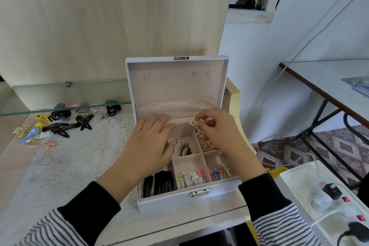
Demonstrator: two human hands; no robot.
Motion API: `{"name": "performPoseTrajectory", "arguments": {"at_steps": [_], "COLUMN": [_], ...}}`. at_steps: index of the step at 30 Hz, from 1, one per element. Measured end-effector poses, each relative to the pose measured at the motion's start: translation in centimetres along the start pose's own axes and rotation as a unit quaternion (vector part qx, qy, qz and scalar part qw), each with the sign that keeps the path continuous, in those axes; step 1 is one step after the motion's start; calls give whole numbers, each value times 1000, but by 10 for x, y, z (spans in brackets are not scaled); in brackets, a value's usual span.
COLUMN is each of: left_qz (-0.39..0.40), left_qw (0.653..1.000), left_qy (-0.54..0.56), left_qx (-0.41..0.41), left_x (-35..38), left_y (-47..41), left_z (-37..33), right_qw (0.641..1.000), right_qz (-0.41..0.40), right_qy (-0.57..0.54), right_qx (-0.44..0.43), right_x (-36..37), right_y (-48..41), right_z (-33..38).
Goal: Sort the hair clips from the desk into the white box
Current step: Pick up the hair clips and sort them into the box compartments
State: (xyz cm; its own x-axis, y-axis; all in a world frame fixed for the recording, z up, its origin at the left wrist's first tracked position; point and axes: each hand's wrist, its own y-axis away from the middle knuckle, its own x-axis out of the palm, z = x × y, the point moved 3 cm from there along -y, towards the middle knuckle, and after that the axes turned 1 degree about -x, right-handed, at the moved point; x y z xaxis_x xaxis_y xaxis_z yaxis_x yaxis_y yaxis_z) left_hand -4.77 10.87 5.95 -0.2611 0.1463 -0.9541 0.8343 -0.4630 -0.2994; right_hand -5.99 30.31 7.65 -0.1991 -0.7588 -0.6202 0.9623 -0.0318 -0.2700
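Hair clips [65, 124] not yet sorted are seen in a loose heap on the desk [12, 156], well to the left of the white box [165, 203], partly under the front edge of a glass shelf [60, 110]. Between that heap and the box's left wall a stretch of lace mat [79, 166] is left bare.

The box is set near the desk's front edge, its lid [175, 86] raised upright behind it. A gold clip [196, 125] is pinched between the fingertips of the right hand [217, 132] and held just above the box's rear right compartment, where other gold pieces are already lying. The left hand [151, 146] is laid flat, fingers straight, over the box's rear left part, holding nothing.

Black clips [161, 182] are stored in the front left compartment, and pastel clips [191, 177] in the two compartments to their right.

A power strip [299, 177] is placed just beyond the box's right wall, past the desk's right edge.
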Motion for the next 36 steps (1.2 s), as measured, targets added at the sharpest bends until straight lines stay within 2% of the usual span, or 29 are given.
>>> {"name": "performPoseTrajectory", "arguments": {"at_steps": [7,12,22,36], "left_qz": [-2,11,-5,-15], "left_qw": [998,998,998,999], "left_qy": [-52,-58,-62,-30], "left_qx": [-23,-35,-31,-10], "left_x": [-5,-2,1,4], "left_y": [16,19,18,18], "left_z": [7,7,8,10], "right_qw": [996,975,925,941], "right_qz": [20,24,31,25], "right_qy": [76,215,379,333], "right_qx": [40,55,-20,-48], "right_x": [24,36,55,46], "right_y": [-1,3,4,9], "right_z": [6,12,16,19]}}
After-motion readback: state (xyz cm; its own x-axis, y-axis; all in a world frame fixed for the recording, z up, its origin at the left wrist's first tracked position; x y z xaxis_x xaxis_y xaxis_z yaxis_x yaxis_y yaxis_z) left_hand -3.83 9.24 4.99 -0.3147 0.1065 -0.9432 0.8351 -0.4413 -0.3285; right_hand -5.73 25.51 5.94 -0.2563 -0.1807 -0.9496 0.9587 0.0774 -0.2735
